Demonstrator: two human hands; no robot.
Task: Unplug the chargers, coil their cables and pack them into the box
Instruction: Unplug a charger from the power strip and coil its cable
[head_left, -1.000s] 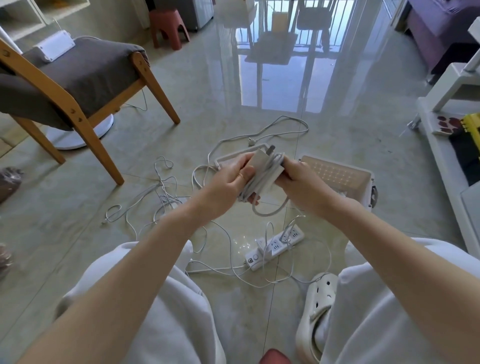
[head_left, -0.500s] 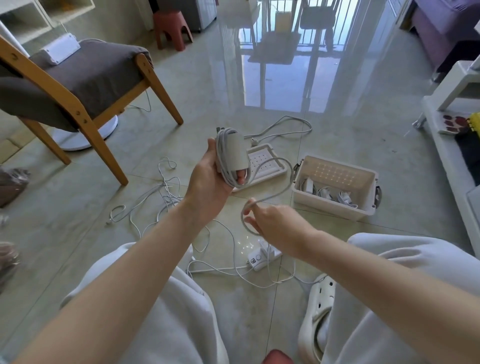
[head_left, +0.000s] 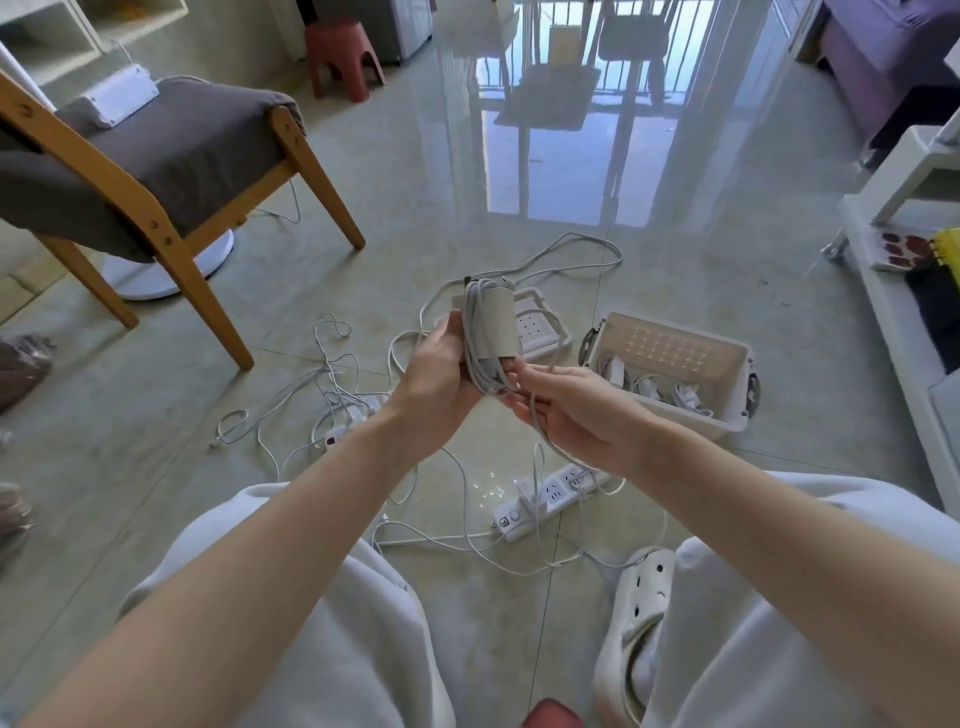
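My left hand (head_left: 439, 382) grips a grey-white charger (head_left: 497, 325), held upright, with its cable wound several turns around the block. My right hand (head_left: 576, 415) sits just below and right of it, fingers curled on the loose end of that cable (head_left: 537, 415), which loops down past the palm. The beige box (head_left: 727, 410) stands on the floor to the right, open, with coiled chargers (head_left: 649, 387) lying inside. A white power strip (head_left: 550, 496) lies on the floor under my hands. Its lid (head_left: 545, 327) lies behind the charger.
Loose white cables (head_left: 332, 384) and a second power strip (head_left: 345, 423) sprawl on the tiled floor to the left. A wooden chair (head_left: 171, 171) with a grey cushion stands at far left. A white shelf unit (head_left: 904, 322) runs along the right edge. My knees and a white clog (head_left: 634, 623) are below.
My right hand rose from below and came up against the charger's underside, carrying the cable end with it. The left hand kept hold of the charger and lowered slightly.
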